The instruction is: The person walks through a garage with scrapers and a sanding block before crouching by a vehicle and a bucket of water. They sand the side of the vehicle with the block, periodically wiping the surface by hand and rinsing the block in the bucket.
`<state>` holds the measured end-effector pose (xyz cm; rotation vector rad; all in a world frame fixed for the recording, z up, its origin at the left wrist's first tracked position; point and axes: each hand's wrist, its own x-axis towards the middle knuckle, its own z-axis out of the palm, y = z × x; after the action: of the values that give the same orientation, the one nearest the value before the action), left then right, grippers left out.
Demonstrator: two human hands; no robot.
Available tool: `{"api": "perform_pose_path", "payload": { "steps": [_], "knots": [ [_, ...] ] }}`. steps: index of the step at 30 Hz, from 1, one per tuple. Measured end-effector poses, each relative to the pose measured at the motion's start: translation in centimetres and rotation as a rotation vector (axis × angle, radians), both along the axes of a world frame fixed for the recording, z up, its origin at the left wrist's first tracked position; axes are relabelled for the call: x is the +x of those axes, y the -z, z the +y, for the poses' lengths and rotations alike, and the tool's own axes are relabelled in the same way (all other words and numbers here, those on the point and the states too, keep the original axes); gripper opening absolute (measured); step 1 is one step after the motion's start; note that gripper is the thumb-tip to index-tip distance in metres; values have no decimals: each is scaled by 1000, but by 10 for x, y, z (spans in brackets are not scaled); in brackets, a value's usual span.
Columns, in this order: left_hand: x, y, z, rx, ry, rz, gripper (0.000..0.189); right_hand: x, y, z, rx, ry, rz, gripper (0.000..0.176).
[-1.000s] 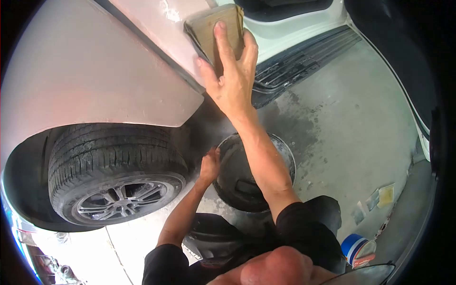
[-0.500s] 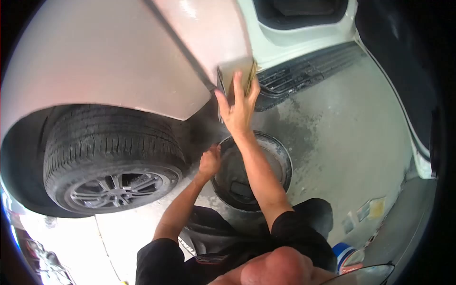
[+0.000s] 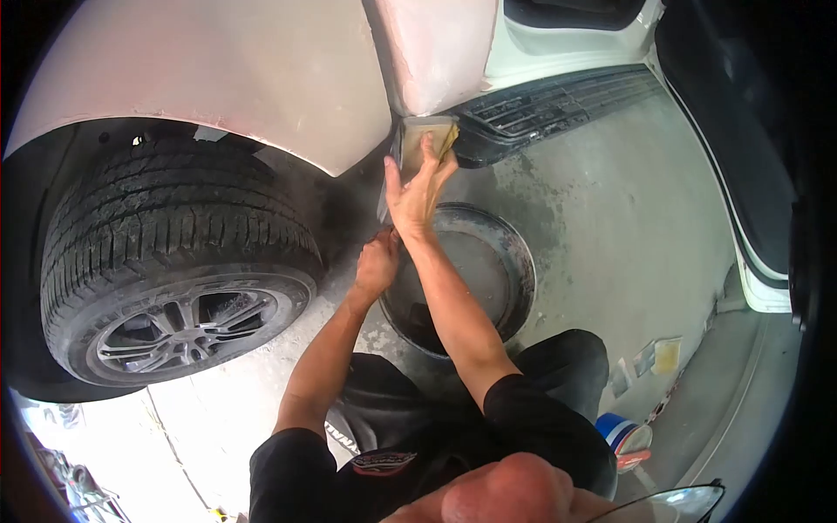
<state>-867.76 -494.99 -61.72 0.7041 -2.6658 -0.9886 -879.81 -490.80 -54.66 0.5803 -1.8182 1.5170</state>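
Observation:
A flat block wrapped in yellowish sheet (image 3: pixel 436 126) rests against the lower end of the pinkish-white car panel (image 3: pixel 436 52). My right hand (image 3: pixel 420 193) is closed round the block, its fingers along the face and the thumb at the left side. My left hand (image 3: pixel 377 263) is closed in a fist just below and left of the right wrist; what it holds, if anything, is hidden. Below the hands, a round black basin (image 3: pixel 527 270) with greyish liquid stands on the floor, partly covered by my right forearm.
A tyre with a spoked wheel (image 3: pixel 187 336) stands at the left under the fender (image 3: pixel 253 70). A black side step (image 3: pixel 558 105) runs to the upper right, near the open door (image 3: pixel 750 157). A blue and white tub (image 3: pixel 623 436) and sheet pieces (image 3: pixel 667 356) lie lower right.
My right hand and the block have moved down the panel and slightly left. My left hand is a little higher, nearer the right wrist. The view has shifted.

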Motion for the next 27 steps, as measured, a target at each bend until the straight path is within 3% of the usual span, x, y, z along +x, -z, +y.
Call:
{"api": "perform_pose_path", "payload": {
  "steps": [3, 6, 11, 16, 18, 20, 23, 26, 27],
  "knots": [
    [1, 6, -3, 20, 14, -43, 35, 15, 7, -1, -21, -95, -237, 79],
    [2, 5, -4, 20, 50, 23, 35, 4, -2, -4, -114, -5, 40, 85],
    [0, -3, 3, 26, -1, -63, 36, -20, -10, -9, -139, 8, 204, 83],
    [8, 1, 3, 62, 10, -88, 36, -16, -143, 13, -95, 91, 389, 74],
    [0, -5, 2, 30, 8, 9, 35, -15, -110, 7, -93, 115, 379, 74],
    [-2, -11, 4, 34, 10, -15, 35, -26, -45, -8, -148, 86, 354, 72],
    [-2, -13, 1, -1, 1, -43, 36, -32, -44, -8, -156, 75, 388, 70],
    [1, -9, 4, 46, 16, -90, 36, -19, -140, 15, -53, 147, 458, 70],
    [1, -12, 2, 60, 27, -91, 36, -17, -134, 15, -35, 147, 436, 71]
  ]
}}
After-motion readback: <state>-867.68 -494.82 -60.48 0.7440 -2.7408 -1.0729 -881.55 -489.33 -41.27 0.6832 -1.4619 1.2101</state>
